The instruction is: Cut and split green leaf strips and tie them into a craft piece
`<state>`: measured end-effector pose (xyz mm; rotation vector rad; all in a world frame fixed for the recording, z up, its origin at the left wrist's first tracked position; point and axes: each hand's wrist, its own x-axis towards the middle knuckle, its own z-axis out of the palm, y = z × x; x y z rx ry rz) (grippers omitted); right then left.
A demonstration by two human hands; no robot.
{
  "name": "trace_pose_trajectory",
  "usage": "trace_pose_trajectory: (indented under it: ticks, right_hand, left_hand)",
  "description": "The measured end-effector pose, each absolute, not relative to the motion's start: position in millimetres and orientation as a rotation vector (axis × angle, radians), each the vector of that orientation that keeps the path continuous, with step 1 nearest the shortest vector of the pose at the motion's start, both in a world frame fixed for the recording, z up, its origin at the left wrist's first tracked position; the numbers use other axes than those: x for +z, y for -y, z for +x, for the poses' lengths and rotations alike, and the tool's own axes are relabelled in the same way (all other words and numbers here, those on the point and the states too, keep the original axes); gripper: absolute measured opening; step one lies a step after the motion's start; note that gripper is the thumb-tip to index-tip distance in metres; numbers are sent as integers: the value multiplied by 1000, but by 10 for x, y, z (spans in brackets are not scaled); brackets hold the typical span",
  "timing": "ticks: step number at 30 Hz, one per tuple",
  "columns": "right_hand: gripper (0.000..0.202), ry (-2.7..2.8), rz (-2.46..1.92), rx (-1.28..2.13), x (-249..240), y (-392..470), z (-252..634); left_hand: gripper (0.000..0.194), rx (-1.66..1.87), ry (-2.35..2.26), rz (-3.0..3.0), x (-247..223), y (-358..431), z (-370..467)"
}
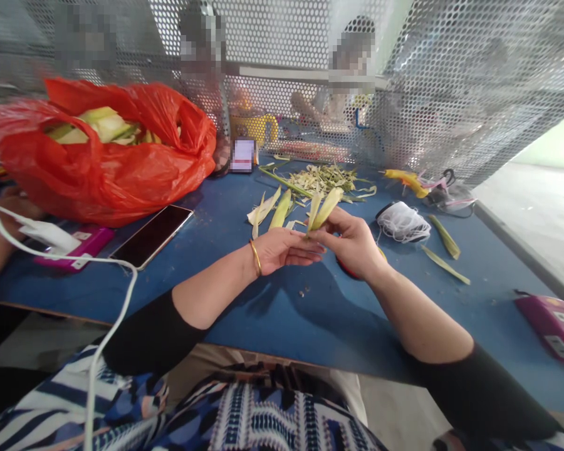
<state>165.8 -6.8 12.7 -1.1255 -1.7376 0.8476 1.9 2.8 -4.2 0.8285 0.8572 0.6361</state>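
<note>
In front of me, near the middle of the blue table, my right hand (355,241) pinches pale yellow-green corn husk pieces (326,210) between thumb and fingers. Two broad leaf ends stick up from the grip. My left hand (289,247), with a gold bangle at the wrist, meets the right hand at the husks' lower end, its fingers bent loosely and pressed together there. Just behind the hands lie more loose husks (280,210) and a heap of small husk scraps (322,180). A red and yellow object (345,268) is mostly hidden under my right hand.
A red plastic bag (169,163) with husks stands left. A phone (153,237), a purple box (89,247) and a white cable (126,294) lie nearer. At right are white thread (402,222), yellow-handled scissors (407,180) and another purple box (552,326). A perforated metal screen (282,37) closes the back.
</note>
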Motion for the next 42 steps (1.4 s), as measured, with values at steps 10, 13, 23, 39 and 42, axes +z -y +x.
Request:
trace_pose_trajectory:
  ticks: [10, 13, 23, 39, 42]
  right_hand:
    - [35, 1500, -1217, 990, 85, 13, 1635]
    - [40, 1402, -1218, 1081, 66, 3, 1635]
    - [45, 1153, -1020, 1436, 28, 0, 1643]
    - [43, 1295, -1213, 1204, -72, -75, 1631]
    - [45, 1324, -1255, 1240, -123, -85, 1615]
  left_hand:
    - [22, 543, -897, 829, -15, 15, 49]
    - [14, 525, -844, 827, -15, 9, 37]
    - [38, 446, -622, 703, -74, -105, -18]
    - [31, 508, -809, 782, 30, 10, 21]
    - [26, 430, -829, 834, 44, 50, 47]
